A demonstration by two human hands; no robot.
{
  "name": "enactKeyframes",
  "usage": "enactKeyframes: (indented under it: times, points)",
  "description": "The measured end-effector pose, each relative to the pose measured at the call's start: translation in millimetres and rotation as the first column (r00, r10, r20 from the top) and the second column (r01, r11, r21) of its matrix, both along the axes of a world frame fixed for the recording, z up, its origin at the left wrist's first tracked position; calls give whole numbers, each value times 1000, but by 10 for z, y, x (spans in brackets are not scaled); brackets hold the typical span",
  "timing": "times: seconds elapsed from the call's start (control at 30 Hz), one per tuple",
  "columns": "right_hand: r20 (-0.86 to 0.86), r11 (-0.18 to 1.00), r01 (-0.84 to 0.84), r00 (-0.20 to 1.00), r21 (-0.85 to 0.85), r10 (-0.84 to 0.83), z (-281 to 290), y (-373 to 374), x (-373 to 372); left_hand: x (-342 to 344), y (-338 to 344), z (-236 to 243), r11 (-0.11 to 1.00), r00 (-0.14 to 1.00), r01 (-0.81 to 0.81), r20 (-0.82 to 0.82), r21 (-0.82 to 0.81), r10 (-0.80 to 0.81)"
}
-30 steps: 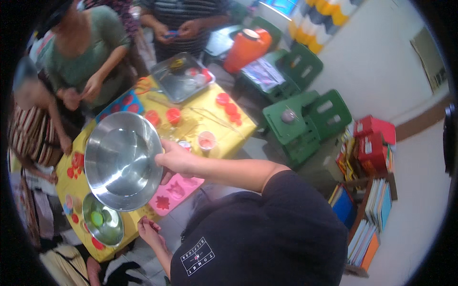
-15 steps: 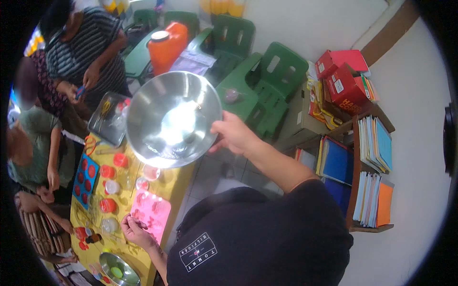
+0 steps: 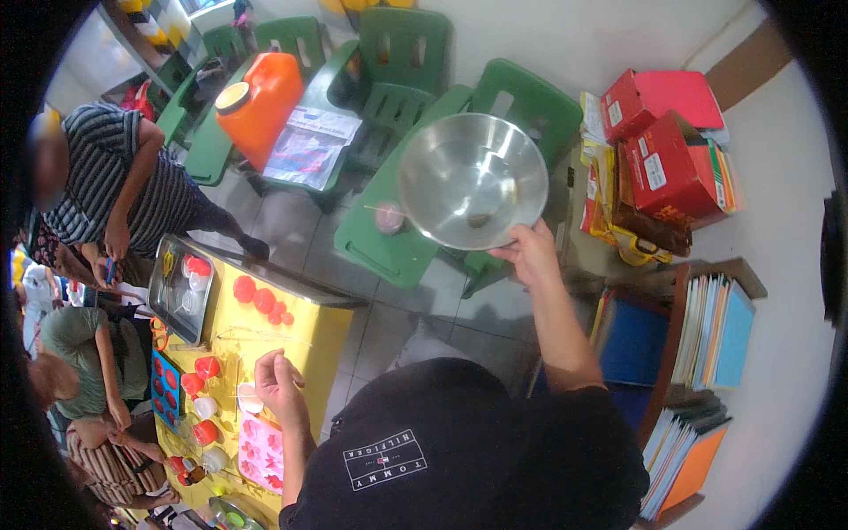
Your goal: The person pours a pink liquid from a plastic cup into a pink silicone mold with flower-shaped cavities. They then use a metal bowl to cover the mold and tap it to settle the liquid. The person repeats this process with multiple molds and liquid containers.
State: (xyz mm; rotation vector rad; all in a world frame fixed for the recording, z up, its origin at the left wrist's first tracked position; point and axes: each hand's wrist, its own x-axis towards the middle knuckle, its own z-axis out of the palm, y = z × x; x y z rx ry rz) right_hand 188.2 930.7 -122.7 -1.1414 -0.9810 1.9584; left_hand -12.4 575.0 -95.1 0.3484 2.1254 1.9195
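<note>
As right grip point(image 3: 530, 253) pinches bowl point(image 3: 435, 172) at edge, left grip point(image 3: 282, 386) half-curled

orange jug point(image 3: 272, 102); plastic packet point(image 3: 311, 146) beside it; green chairs point(image 3: 405, 49); red boxes point(image 3: 669, 175); folders point(image 3: 704, 329) in brown shelf point(image 3: 738, 276)

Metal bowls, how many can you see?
2. One bowl is in the right hand; the second bowl, cut off by the lower edge of the picture, is on the yellow table. Others may be hidden.
</note>
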Motion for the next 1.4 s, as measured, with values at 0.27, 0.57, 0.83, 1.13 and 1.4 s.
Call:
enactKeyframes:
  times: [0.27,0.57,0.83,1.13,1.4]
  points:
    - [-46,965,244,967,-96,-249,-1277,937,191,86,747,-150,981,987,121,125,-152,-102]
    - [-4,916,334,939,-224,-343,-2778,1374,216,84,1065,-391,933,980,158,171,-324,-107]
    - [17,874,333,936,-355,-350,-3517,1303,0,127,1016,-484,850,989,93,147,-518,-19]
    - [168,849,319,947,-421,-272,-3921,1312,-61,-5,944,-559,843,994,72,-35,-533,-107]
    - [208,758,343,939,-555,-273,-4326,1484,13,-33,745,-512,894,999,19,-27,-447,-34]
